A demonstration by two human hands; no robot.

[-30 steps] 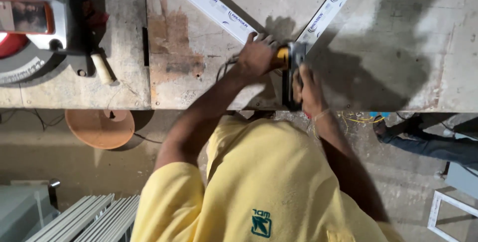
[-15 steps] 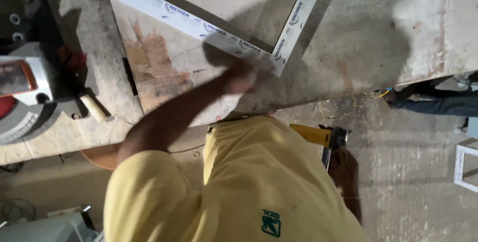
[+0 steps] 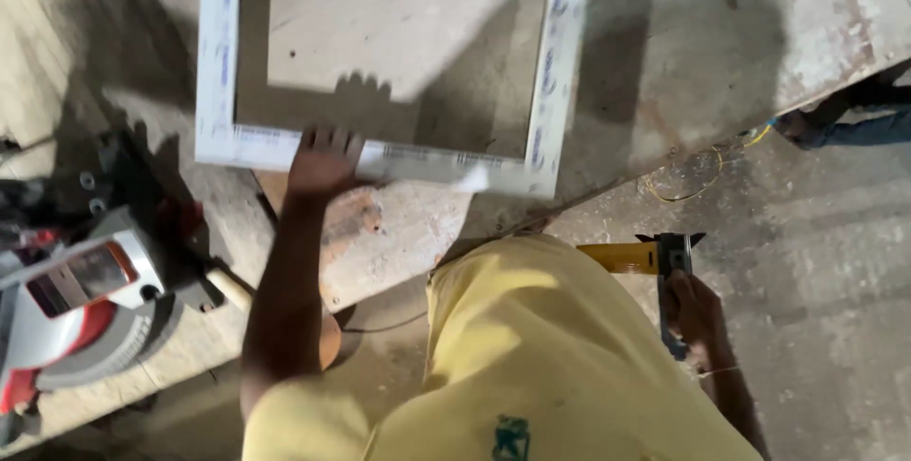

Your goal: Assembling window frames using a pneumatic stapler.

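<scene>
While the white frame (image 3: 384, 153) lies flat on the stained workbench (image 3: 693, 34) | left hand (image 3: 325, 159): palm down on the frame's near rail, fingers spread | right hand (image 3: 696, 314): down beside the bench, fingers wrapped round a yellow-and-black power tool (image 3: 655, 257) | mitre saw (image 3: 81, 314): at the bench's left end, well apart.

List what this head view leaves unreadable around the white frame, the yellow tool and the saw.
- White frame: far side cut off by the top edge.
- Yellow power tool: working end hidden behind the yellow shirt; right hand covers its grip.
- Left hand: motion-blurred, palm contact unclear.
- Mitre saw: cut off by the left edge.
</scene>
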